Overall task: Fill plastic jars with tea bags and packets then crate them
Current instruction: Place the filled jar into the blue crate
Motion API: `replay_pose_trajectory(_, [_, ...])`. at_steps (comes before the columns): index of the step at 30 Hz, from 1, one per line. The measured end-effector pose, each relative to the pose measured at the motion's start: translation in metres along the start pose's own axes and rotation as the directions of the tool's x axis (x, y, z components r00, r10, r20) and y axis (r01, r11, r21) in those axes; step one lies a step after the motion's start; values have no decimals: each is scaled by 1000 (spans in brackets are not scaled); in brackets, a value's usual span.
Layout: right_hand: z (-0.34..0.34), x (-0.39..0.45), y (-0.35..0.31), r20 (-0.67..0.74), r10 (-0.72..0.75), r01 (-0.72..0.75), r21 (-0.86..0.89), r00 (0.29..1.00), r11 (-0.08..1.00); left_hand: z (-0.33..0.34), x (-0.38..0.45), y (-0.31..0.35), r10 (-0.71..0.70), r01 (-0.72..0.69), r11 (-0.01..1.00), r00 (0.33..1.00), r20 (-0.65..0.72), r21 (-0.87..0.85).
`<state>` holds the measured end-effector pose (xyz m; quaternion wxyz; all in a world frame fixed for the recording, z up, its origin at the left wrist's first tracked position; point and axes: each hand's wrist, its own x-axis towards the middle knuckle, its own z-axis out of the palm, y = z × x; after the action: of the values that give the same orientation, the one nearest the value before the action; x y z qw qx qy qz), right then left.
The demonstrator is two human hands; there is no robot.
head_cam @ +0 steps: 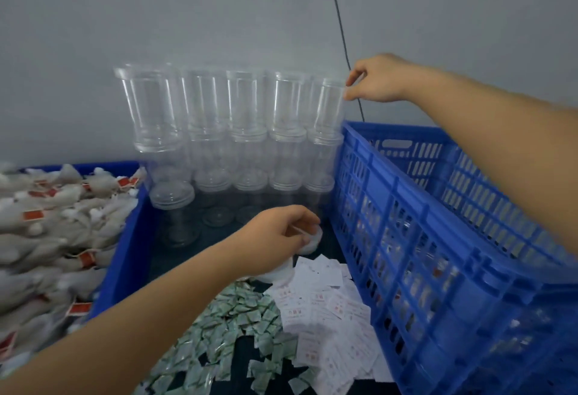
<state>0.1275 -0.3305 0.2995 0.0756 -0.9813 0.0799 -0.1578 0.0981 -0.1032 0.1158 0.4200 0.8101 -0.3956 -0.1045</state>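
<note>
Grey wall behind, a dark table point(250, 360) carries stacked clear plastic jars point(237, 132) along its back edge, between a blue bin of tea bags point(50, 238) at the left edge and a blue crate point(438, 238) at the right. The right hand point(380, 80) pinches the rim of the top right jar point(327, 110); the left hand point(281, 238) curls around a white lid point(309, 239). Green packets point(237, 332) and white packets point(325, 310) lie along the near edge. Light, slick and thin-walled, the jar likely lifts best by its rim.
</note>
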Motion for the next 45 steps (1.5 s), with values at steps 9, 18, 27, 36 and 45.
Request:
replay_pose_trajectory(9, [124,22,-152,-1,-198,186,355,980,916,-54,-64,-62,-158,151,902,987,-17,403])
replay_pose_trajectory(18, [176,51,-245,-190,-166,250,620,968,744,-57,-77,-103,-173,227,894,970,-170,385])
replay_pose_trajectory(27, [182,89,-281,-275,-95,241,567,957,788,-64,-77,-110,-127,229,896,953,-275,381])
replay_pose_trajectory(36, [158,65,-269,-384,-111,353,648,917,675,-69,-79,-99,9,199,912,864,-504,358])
replay_pose_trajectory(45, [191,-73,-190,21,21,-27,957,1000,289,-74,-92,-69,453,246,679,600,-659,691])
